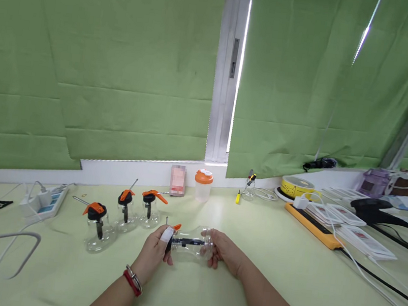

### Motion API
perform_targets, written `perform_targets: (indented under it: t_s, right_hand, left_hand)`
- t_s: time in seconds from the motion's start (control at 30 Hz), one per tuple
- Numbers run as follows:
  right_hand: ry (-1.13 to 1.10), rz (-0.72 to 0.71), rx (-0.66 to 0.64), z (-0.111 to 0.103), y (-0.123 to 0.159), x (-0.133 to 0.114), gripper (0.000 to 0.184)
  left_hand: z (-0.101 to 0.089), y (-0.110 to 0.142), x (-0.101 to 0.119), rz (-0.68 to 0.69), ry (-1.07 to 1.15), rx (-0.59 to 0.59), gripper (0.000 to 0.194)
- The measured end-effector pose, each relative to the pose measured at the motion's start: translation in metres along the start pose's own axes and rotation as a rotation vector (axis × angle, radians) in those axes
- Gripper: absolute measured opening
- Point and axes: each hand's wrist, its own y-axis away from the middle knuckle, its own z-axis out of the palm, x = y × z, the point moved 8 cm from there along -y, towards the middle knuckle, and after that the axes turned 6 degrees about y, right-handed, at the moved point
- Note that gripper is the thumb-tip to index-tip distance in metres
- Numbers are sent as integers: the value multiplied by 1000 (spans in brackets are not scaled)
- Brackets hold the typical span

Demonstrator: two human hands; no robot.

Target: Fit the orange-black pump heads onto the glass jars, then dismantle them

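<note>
Low over the pale green table (186,299), the left hand (155,249) grips the black-topped end of a clear bottle (191,243) lying sideways; the right hand's (223,251) curled fingers clasp its base. Beyond, left, three similar bottles (125,215) stand upright.

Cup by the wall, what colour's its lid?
The lid is orange with white on top, head view.
</note>
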Motion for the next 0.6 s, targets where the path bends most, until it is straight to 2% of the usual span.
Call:
perform_targets:
  t_s: [0.37, 0.47, 0.6]
  right_hand:
    - [-62, -128, -46, 1, 10, -19, 75]
    - [-45, -136, -60, 2, 12, -25, 81]
    - [-16, -141, -106, 6, 12, -27, 77]
  left_hand:
    - [-3, -1, -4, -12, 18, 15, 40]
    - [-7, -1, -4, -22, 96, 75, 39]
    - [-10, -2, -10, -76, 227, 143, 39]
